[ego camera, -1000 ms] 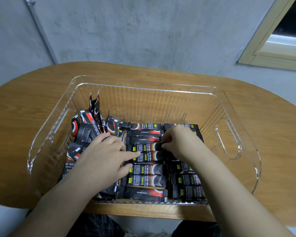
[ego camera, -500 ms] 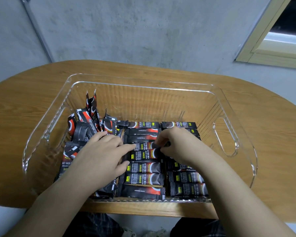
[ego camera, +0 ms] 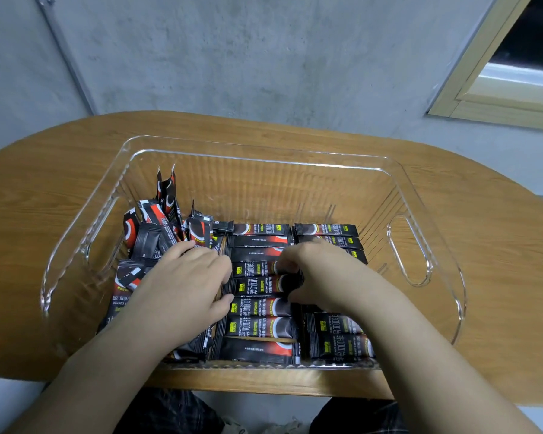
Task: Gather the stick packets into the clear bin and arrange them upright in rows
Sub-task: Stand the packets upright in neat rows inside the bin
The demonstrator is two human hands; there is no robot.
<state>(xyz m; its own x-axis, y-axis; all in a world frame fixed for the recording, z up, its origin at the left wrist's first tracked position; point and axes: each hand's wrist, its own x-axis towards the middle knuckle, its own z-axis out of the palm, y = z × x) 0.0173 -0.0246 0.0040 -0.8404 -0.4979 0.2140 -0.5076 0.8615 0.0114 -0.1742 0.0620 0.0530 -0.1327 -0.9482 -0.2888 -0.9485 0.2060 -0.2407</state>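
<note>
Left hand [ego camera: 182, 286] flat, right hand [ego camera: 322, 277] pinching packets [ego camera: 257, 327].

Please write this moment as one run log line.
left hand: flat on loose packets | right hand: pinching packet in middle row | clear bin

Before you sits an oval wooden table [ego camera: 452, 195], a grey concrete wall [ego camera: 264, 57] behind it, a metal conduit [ego camera: 66, 54] up-left and a pale window frame [ego camera: 489, 89] up-right of it.

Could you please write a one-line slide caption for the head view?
Both hands, left hand and right hand, arrange black stick packets in a clear bin.
</note>
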